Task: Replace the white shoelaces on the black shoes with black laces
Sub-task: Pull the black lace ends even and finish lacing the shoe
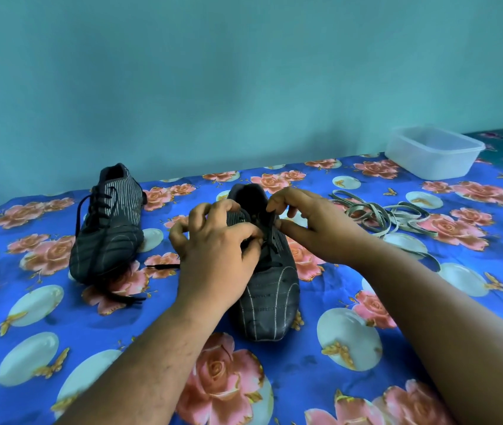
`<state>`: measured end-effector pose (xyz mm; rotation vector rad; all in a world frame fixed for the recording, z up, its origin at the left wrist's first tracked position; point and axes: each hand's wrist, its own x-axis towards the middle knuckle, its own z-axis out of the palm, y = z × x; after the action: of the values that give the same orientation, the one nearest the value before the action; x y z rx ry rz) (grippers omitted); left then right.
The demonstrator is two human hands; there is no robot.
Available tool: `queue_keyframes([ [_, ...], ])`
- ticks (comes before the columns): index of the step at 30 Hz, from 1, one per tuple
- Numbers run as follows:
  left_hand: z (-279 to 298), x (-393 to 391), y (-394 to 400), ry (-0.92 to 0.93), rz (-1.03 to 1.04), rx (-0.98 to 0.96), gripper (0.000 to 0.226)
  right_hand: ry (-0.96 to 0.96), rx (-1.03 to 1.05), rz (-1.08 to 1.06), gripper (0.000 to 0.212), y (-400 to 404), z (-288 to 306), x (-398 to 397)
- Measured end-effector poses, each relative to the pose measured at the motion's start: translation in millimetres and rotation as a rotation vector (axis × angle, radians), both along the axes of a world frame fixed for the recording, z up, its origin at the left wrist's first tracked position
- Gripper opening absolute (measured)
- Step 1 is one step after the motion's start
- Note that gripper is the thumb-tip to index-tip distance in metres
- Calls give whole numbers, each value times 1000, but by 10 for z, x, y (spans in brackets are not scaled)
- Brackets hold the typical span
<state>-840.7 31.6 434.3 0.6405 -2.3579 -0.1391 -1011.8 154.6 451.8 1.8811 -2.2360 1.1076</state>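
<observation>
Both hands were busy over the near shoe (270,302), dead centre of the frame, toe pointing toward the bottom edge. The left hand (216,240) sat curled over the shoe's left side, fingertips pinching the black lace (270,231) right at the eyelets. The right hand (314,222) came in from the other side, forefinger and thumb nipping the same lace near the top of the tongue, the remaining fingers loosely bent. Over at centre left stood the second shoe (107,228), already threaded in black, its loose lace ends (127,299) trailing down onto the floral blue cloth (60,332). The pulled-out white laces (382,216) lay in a tangled heap at centre right, just beyond the right hand and apart from both shoes. Further back, upper right, a clear plastic tub (431,154) sat against the teal wall (213,72)
</observation>
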Motion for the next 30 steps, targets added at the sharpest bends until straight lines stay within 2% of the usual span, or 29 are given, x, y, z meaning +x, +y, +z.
queue_keyframes([
  [4, -4, -8, -23, -23, -29, 163, 5, -29, -2, 7, 30, 9, 18, 37],
  [7, -32, -23, -40, 19, -62, 241, 7, -183, 35, -3, 32, 33, 49, 9],
  [10, -56, -45, -54, 53, -82, 271, 6, -316, 121, 17, 18, 90, 111, -50],
  [12, -71, -50, -56, 58, -86, 297, 6, -343, 179, 49, 12, 117, 132, -45],
  [17, -90, -53, -74, 76, -103, 318, 6, -306, 142, 15, 7, 74, 123, 25],
  [20, -77, -37, -72, 93, -135, 316, 22, -315, 143, 26, 4, 67, 110, 29],
  [26, -48, 121, -230, -37, -273, 386, 69, -614, 86, -20, 6, 116, 58, -142],
  [30, -80, 208, -391, -91, -312, 498, 88, -777, -158, -277, 13, 131, 72, -314],
])
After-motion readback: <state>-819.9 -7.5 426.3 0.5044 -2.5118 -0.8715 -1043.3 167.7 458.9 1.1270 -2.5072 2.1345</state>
